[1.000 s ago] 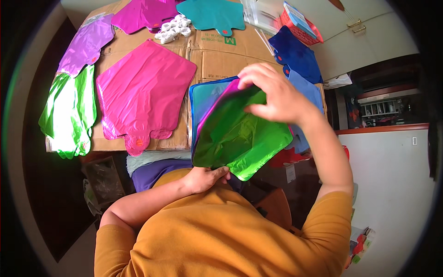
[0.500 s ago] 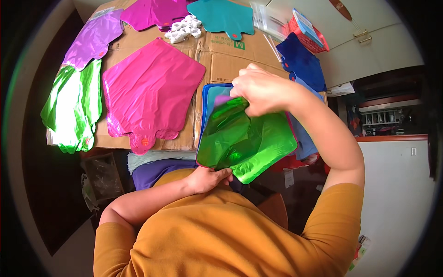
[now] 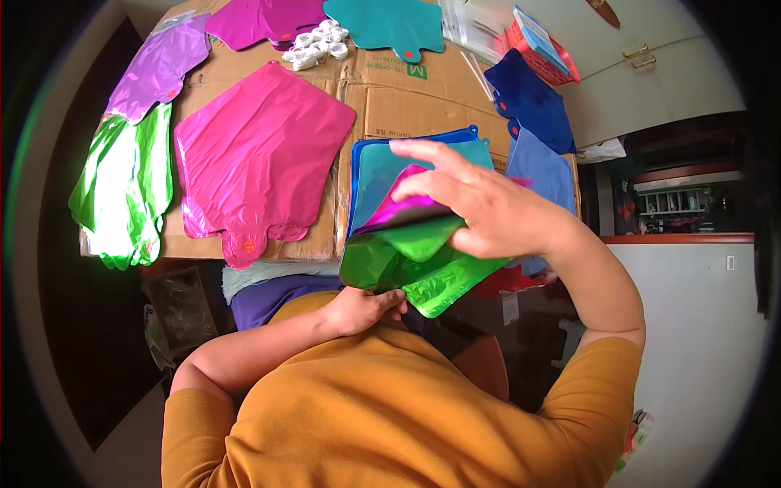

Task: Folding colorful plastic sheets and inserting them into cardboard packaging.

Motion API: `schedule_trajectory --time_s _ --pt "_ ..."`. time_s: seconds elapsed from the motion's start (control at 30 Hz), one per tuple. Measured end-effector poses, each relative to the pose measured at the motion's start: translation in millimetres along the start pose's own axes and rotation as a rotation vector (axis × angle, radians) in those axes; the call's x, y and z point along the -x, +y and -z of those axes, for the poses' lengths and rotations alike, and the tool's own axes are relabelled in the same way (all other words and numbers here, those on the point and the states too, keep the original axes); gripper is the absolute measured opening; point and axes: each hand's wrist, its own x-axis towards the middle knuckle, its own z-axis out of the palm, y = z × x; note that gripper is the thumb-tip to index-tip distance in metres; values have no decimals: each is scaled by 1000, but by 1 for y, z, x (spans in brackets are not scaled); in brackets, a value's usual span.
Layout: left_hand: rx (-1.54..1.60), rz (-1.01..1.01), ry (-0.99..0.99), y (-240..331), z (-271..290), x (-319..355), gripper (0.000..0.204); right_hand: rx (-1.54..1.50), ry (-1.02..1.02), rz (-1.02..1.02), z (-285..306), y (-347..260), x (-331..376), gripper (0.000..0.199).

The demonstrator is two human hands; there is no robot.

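Note:
A layered stack of flat foil balloons leans against the table's near edge in front of me. Its top sheet is a shiny green foil balloon (image 3: 439, 285), the upper part flopped forward. Behind it show magenta (image 3: 399, 202), teal (image 3: 378, 167) and blue layers. My left hand (image 3: 364, 311) pinches the stack's lower end between thumb and fingers. Over the stack's upper right is my right hand (image 3: 496, 207), fingers spread and nothing gripped. Its thumb is close to the green foil; whether they touch, I cannot tell.
Flattened cardboard (image 3: 407, 102) covers the table. On it lie pink (image 3: 264, 154), green (image 3: 122, 191), lilac (image 3: 159, 69), magenta (image 3: 264, 20), teal (image 3: 390, 24) and dark blue (image 3: 533, 102) foil balloons. White ribbon coils (image 3: 316, 45) and a red basket (image 3: 543, 53) sit at the back.
My right hand has let go of the green foil's upper edge, spread its fingers and moved slightly right and down. The green foil has folded forward, uncovering magenta and teal layers.

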Motion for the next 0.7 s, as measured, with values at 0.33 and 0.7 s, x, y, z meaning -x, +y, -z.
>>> schedule_trajectory --time_s 0.33,0.7 --pt "375 315 43 20 -7 8 7 414 381 -507 27 38 24 42" --pt "702 353 -100 22 -15 15 12 -1094 136 -936 -7 105 51 29"
